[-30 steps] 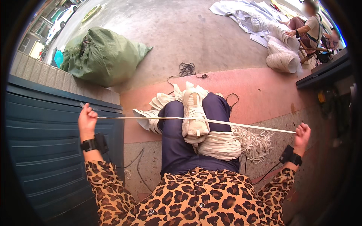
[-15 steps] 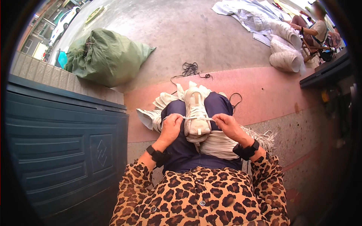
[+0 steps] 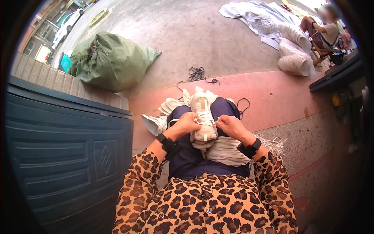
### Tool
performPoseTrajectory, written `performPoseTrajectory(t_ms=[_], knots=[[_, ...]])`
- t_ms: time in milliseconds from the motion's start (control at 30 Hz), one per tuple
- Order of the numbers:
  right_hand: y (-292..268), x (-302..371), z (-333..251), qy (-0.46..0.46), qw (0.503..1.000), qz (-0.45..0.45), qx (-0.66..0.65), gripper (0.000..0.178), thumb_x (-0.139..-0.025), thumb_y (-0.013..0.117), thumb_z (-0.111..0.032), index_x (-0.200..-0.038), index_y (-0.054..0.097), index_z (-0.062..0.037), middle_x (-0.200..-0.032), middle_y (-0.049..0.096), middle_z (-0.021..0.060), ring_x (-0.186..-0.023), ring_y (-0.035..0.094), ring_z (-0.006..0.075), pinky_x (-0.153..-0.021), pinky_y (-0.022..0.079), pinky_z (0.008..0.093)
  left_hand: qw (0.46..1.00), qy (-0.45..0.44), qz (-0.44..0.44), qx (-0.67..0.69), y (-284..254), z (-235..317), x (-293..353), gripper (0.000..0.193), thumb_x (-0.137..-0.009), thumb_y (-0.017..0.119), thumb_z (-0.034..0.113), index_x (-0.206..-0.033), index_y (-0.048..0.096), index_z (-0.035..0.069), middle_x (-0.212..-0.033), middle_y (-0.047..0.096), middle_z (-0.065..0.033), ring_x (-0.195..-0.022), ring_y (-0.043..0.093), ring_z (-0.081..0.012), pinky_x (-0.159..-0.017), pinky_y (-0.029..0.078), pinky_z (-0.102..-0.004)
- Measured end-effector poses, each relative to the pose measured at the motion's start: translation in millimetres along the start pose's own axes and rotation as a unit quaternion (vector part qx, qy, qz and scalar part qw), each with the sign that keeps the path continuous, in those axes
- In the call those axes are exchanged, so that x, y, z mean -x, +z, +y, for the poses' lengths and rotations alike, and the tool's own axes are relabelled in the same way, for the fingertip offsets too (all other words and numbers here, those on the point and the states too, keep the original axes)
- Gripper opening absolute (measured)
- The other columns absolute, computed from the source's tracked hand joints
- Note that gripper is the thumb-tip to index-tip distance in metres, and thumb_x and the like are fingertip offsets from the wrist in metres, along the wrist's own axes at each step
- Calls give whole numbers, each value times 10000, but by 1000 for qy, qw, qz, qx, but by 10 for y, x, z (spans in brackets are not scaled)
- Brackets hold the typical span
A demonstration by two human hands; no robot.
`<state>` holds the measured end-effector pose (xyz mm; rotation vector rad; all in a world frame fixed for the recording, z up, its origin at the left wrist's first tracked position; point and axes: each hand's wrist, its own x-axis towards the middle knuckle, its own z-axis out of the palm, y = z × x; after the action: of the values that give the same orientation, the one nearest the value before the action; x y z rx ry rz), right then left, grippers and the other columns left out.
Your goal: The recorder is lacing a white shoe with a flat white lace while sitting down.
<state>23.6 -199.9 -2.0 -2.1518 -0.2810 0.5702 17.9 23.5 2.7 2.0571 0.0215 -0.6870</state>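
Note:
A cream lace-up sneaker lies between my knees, its toe pointing away from me. My left hand is closed at the left of the eyelets, with a bit of white shoelace at its fingertips. Just right of the shoe, my right hand pinches the other side of the shoelace between thumb and finger. Across my right thigh rests a thick bundle of white laces, partly under my right forearm. Several cream shoe pieces are stacked beside my left knee and beyond the sneaker.
Black cord lies tangled on the floor ahead. A stuffed green sack stands far left, above a blue panelled door. White wrapped rolls and cloth lie far right, near a seated person.
The lace was stretched taut across the shoe between both hands. Now my left hand has moved right onto the lacing, and my right hand has shifted slightly inward.

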Motion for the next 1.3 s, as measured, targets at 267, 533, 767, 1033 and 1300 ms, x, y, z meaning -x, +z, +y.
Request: performPoseTrajectory(t_ms=[267, 533, 767, 1033, 1300], knots=[[-29, -7, -154, 2, 995, 13, 101, 306, -757, 617, -337, -798, 659, -36, -735, 625, 180, -730, 614, 328, -651, 475, 390, 979, 55, 71, -186, 148, -7, 15, 273, -675, 641, 175, -901, 631, 22, -817, 622, -208, -814, 612, -336, -712, 478, -375], [-4, -42, -154, -71, 984, 20, 163, 269, -777, 599, -319, -758, 637, -53, -712, 621, 148, -713, 607, 324, -626, 466, 413, 982, -65, -165, -60, -245, 25, -269, 234, -706, 616, 192, -810, 637, -16, -680, 582, -21, -664, 514, -85, -597, 415, -247], [-285, 33, 381, -157, 955, 191, 161, 129, -807, 593, -219, -784, 628, -97, -730, 610, 105, -671, 602, 293, -579, 477, 383, 996, -12, -67, 61, -488, 51, 138, 181, -776, 630, 201, -834, 648, 30, -710, 574, 19, -616, 494, -48, -545, 396, -207], [-513, 217, 485, -115, 965, 233, 46, 190, -886, 439, -152, -904, 577, -23, -856, 563, 165, -822, 542, 330, -748, 441, 381, 916, -26, 201, 346, -2021, 42, 683, 158, -877, 529, 207, -812, 571, 70, -530, 306, 87, -428, 274, -19, -386, 209, -187], [110, 249, 36, -51, 997, 25, -47, 152, -806, 557, -132, -870, 625, -12, -765, 619, 177, -735, 612, 311, -667, 469, 377, 828, 46, 542, 135, -2641, -336, 989, 114, -834, 518, 154, -853, 597, 74, -576, 369, 87, -474, 293, -14, -422, 237, -194]])
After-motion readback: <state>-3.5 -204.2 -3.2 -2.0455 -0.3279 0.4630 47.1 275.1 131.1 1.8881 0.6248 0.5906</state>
